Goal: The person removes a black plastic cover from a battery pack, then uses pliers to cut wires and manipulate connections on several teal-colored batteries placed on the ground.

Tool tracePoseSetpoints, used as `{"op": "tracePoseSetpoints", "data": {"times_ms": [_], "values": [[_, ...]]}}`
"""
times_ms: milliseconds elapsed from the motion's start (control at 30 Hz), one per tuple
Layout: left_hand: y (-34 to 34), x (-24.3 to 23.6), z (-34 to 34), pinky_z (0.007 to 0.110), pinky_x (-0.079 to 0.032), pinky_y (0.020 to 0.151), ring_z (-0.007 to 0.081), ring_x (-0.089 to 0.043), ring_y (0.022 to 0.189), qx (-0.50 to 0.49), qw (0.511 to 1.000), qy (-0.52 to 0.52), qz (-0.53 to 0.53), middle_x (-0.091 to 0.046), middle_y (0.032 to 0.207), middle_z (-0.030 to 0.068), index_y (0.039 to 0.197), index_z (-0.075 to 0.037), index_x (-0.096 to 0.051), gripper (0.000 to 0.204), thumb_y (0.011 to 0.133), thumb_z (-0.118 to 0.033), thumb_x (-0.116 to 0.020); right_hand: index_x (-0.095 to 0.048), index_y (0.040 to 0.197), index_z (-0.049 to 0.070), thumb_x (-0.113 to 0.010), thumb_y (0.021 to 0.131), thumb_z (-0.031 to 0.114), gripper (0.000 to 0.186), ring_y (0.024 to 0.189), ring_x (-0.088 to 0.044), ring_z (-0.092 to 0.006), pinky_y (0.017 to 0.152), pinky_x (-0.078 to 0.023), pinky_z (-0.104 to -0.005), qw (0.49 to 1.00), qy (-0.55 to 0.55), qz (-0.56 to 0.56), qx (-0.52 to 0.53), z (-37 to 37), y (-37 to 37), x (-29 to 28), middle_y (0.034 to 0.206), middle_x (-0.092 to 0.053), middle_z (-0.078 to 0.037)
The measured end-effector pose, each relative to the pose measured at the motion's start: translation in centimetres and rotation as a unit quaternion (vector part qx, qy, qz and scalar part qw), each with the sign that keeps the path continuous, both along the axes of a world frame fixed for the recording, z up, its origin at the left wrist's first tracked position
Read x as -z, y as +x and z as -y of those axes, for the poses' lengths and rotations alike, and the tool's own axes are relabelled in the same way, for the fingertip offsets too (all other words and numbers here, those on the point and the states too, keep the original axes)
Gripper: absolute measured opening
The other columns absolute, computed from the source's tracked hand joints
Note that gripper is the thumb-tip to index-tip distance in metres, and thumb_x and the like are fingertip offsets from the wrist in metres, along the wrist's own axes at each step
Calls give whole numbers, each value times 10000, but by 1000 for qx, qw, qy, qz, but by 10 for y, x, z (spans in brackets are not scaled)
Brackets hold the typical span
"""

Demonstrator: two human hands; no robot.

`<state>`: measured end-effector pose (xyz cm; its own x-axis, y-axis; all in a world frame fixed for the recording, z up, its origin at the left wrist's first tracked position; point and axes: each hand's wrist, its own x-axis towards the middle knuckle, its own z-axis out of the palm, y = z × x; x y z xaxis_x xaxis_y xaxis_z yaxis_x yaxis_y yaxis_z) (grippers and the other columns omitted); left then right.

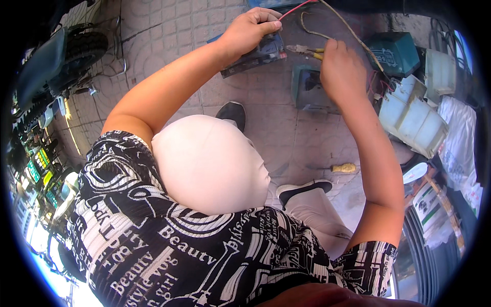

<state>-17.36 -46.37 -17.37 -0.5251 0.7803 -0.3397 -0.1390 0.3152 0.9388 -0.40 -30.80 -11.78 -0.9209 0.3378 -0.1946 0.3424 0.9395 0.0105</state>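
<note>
My left hand (249,31) grips a dark flat box-shaped part (258,55) and pinches a red wire (296,9) at its top edge. My right hand (341,69) is closed on yellow-handled pliers (307,50), whose metal jaws point left toward the dark part. A pale yellowish cable (353,36) loops above the pliers and runs off to the right. Both hands are held out over the paved ground, close together.
A grey-green box (307,89) sits on the paving below my right hand. A screwdriver with a yellow handle (337,168) lies near my foot. White plastic casings (411,115) and a teal box (391,53) crowd the right. A motorbike wheel (82,48) stands at upper left.
</note>
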Motion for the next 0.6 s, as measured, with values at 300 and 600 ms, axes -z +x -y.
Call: {"op": "tracePoseSetpoints", "data": {"times_ms": [300,600], "values": [[-2,26,-1,255,-440,933,113,-582,1000,-28,989,-9,-144,-642,1083,36,1175,-5,-657,291,991,-211,-567,-478,1208,-13,-549,879,68,347,1130,-542,-380,926,-510,-448,998,-12,-69,7,-13,-24,39,1267,-480,-190],[0,27,0,254,-448,933,114,-583,1018,-31,985,17,-167,-648,1077,46,1190,2,-649,282,979,-176,-591,-437,1350,31,-504,911,95,449,1215,-506,-359,1001,-475,-429,990,-25,-135,-18,-9,-39,66,1425,-409,-163]]}}
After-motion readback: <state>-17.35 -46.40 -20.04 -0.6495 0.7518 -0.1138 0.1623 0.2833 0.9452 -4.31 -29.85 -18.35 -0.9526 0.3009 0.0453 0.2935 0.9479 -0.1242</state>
